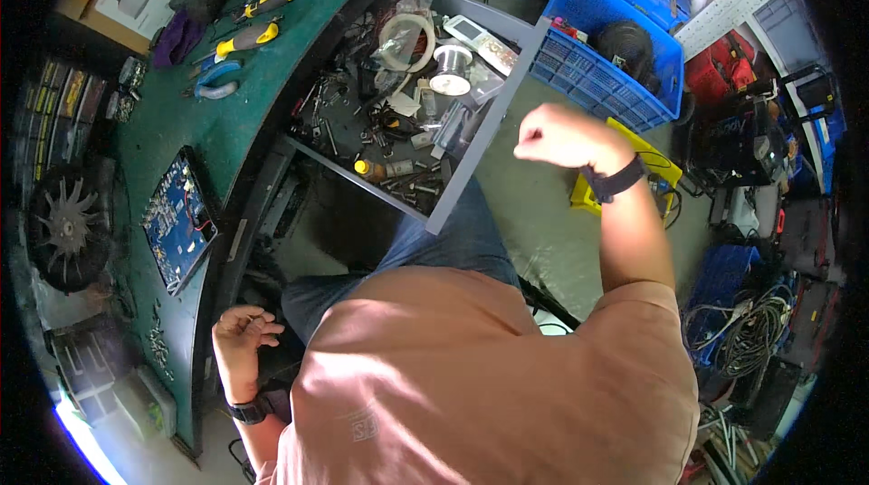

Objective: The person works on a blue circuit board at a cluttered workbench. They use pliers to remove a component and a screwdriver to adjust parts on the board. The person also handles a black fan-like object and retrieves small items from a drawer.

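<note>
Two hands: left grip (246,329) loosely curled, looks empty, beside the table (244,114); right grip (561,137) curled, can't tell if holding anything. Pulled-out drawer (491,118) is nearer the right, just left of it, long front running near-to-far.

A salmon-coloured shirt (453,367) is worn, its short right sleeve (638,299) loosely cut, its left front marked by a small pale print (364,426). Blue denim trousers (466,227) are seen beyond the shirt's hem. A chunky black watch-like band (251,411) is strapped left of the shirt; a broad dark wristband (617,179) is fastened beyond its right sleeve. The left hand (244,340) and right hand (566,137) are bare.
</note>
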A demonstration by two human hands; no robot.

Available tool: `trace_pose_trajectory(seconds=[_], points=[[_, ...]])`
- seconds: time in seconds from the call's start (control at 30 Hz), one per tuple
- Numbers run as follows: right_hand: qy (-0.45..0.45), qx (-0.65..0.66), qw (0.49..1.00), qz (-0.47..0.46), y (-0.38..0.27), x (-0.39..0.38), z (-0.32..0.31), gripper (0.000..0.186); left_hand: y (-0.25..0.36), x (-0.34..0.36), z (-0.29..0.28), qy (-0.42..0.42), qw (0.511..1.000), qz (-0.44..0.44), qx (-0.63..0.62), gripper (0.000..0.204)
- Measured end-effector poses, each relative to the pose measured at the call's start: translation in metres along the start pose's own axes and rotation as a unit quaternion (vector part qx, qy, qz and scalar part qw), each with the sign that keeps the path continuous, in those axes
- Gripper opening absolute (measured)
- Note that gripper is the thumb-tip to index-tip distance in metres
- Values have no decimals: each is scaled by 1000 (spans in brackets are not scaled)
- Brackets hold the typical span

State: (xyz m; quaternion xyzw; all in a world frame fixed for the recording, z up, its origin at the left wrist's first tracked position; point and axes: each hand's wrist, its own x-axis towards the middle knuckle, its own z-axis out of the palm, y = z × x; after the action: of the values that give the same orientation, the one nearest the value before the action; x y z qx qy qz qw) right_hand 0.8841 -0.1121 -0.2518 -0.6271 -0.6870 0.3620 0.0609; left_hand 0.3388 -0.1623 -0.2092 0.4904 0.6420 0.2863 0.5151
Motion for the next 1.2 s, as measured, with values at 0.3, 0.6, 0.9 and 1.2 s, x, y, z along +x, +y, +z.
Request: trace_pose_trajectory(seconds=[0.3,0.6,0.9,1.2], points=[[30,15,999,-8,-3,19,76,32,2,-2,2,-40,992,-30,-117,19],[45,50,997,27,-17,23,85,34,-7,-10,9,-22,991,-26,-130,20],[83,55,994,51,-33,29,84,31,-10,-16,3,-14,989,7,-145,21],[201,77,975,-60,-24,122,113,33,-2,-27,8,11,987,24,-160,11]])
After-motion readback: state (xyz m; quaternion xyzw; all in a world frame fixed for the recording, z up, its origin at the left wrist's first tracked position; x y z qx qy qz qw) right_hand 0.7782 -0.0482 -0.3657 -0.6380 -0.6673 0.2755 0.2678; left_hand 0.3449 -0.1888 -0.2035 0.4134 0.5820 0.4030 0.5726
